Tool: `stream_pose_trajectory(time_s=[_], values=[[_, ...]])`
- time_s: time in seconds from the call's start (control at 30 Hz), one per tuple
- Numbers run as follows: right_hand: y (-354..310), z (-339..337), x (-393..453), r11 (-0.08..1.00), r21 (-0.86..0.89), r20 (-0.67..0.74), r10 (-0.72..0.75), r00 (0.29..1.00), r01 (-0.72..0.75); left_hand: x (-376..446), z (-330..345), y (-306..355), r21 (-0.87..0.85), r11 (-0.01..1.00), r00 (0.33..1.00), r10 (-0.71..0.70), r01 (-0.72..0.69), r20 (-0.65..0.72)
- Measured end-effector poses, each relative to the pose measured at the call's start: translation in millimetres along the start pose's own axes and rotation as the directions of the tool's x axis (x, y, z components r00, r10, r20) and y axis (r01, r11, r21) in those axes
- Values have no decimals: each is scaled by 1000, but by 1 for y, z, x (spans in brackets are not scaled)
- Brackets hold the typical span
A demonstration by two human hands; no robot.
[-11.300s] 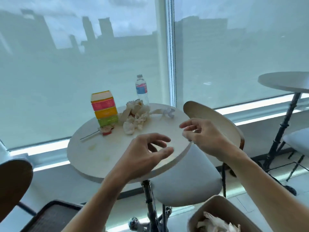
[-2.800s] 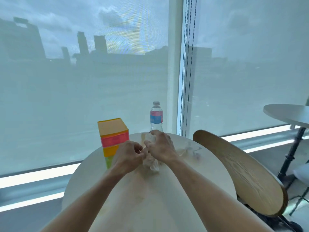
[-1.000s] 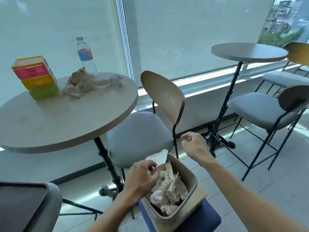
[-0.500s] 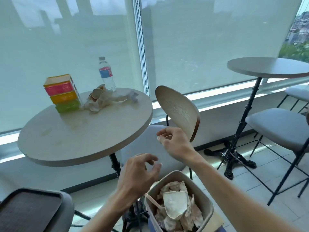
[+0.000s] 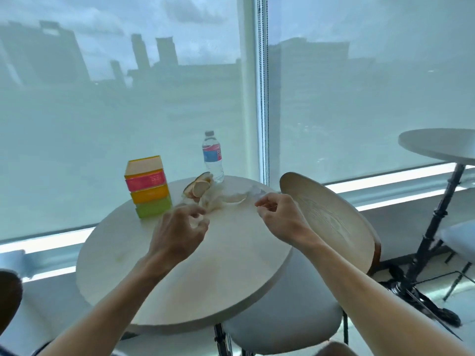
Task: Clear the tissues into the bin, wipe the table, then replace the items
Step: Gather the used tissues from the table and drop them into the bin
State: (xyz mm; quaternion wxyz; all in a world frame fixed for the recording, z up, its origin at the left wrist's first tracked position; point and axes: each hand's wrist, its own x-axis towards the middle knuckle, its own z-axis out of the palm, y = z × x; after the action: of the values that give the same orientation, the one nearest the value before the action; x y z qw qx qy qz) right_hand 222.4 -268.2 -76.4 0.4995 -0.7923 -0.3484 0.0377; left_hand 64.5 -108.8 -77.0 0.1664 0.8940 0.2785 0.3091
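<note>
A small heap of crumpled white tissues point(image 5: 216, 197) with a round brown paper piece lies at the far side of the round pale table point(image 5: 231, 273). Left of it stands a stack of coloured boxes point(image 5: 148, 186), pink, orange and green. A water bottle point(image 5: 212, 156) stands behind the heap. My left hand point(image 5: 180, 232) hovers over the table just before the heap, fingers curled and apart, holding nothing. My right hand point(image 5: 280, 218) is at the heap's right end, fingers loosely bent and empty. The bin is out of view.
A wooden-backed chair point(image 5: 326, 219) with a pale seat stands close against the table's right side. A second round table point(image 5: 437, 145) on a black leg is at the far right. Another chair back point(image 5: 9, 291) shows at the lower left. Shaded windows are behind.
My view has swung up from the bin to the table. Both hands have risen from over the bin and now reach toward the tissue heap. The bin has left the frame.
</note>
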Motion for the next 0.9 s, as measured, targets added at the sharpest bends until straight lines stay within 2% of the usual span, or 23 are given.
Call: stream_pose_trajectory(time_s=[0.17,0.33,0.53,0.63,0.77,0.9], values=[[0,27,42,991,-134,-23,11,1000,-14,50,6,-44,110,993,997,-52,45,63],[-6,52,65,960,-280,70,14,997,6,80,15,-64,131,991,957,-44,6,288],[-5,78,90,899,-433,189,151,970,-56,86,11,-74,-8,999,976,43,-42,211],[-3,91,99,866,-493,183,198,963,-85,83,3,-78,-66,997,984,58,-47,166],[-8,97,100,910,-406,98,135,986,-84,74,-8,-81,-154,988,995,3,11,96],[-23,94,96,986,-161,7,47,999,-45,63,-18,-76,-236,969,997,-63,70,39]])
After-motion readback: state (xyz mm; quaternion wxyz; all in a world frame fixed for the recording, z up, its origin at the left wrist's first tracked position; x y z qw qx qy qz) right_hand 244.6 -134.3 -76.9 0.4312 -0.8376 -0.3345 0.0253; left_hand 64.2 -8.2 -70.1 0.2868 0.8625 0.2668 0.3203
